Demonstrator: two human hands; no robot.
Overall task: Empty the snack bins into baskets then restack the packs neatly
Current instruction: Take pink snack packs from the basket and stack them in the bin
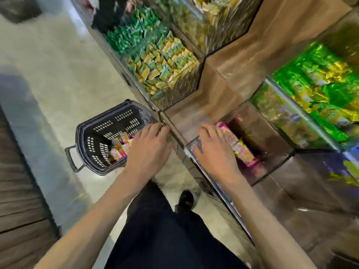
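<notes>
Dark trousers (165, 230) lowest in frame. Left hand (149, 146) above basket (91, 136) rim: fingers loosely bent, tips at display shelf (194, 111) edge, no item seen in grip. Right hand (215, 152) palm down in clear bin (279, 160): fingers spread on pink-gold packs (244, 152). Basket on floor (58, 74), similar packs (120, 150) inside.

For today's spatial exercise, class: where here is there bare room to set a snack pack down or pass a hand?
Free: the wooden ledge between the bins; the far half of the clear bin beyond the pink packs under the right hand; the upper end of the basket; the floor left of it. Crowded: the green-and-yellow bin.
</notes>
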